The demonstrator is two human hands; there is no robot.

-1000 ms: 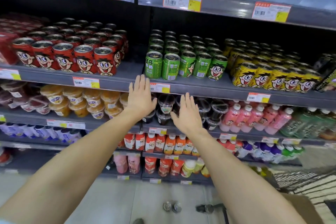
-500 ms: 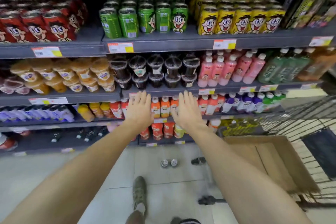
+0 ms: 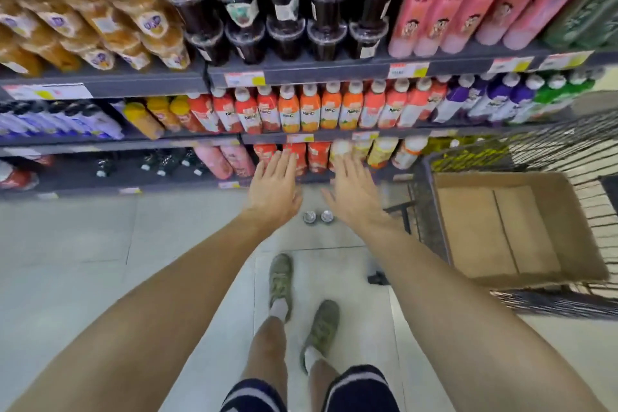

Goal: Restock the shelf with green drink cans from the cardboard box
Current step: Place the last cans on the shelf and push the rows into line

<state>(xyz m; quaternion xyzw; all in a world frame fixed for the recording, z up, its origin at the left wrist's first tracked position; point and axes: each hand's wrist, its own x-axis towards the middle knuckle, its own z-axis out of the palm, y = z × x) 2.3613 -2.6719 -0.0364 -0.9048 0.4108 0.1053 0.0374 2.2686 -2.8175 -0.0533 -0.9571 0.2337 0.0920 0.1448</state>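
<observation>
Cans (image 3: 318,217), two of 'em, standing on the floor (image 3: 83,244) side by side, tops up, colour not readable from here. They sit just below and between my hands, closer to me than the fingertips. L hand (image 3: 272,186) stretched out flat, fingers straight and together, palm down, nothing in it. R hand (image 3: 351,192) same deal: fingers straight, thumb out toward the cans, holding nothing. Neither hand touching the cans, both up in the air over the bottom shelf (image 3: 187,182) edge. Box (image 3: 515,227) off to my right inside the cart (image 3: 551,147), well apart from the R hand, open top, only bare cardboard bottom showing, no cans visible in it. In front: rows of orange and red juice bottles (image 3: 309,110) w/ white caps, dark cups (image 3: 284,10) a level above, pink bottles (image 3: 468,3) beside those. My shoes (image 3: 281,281) straight below the cans, left foot ahead of the right.
</observation>
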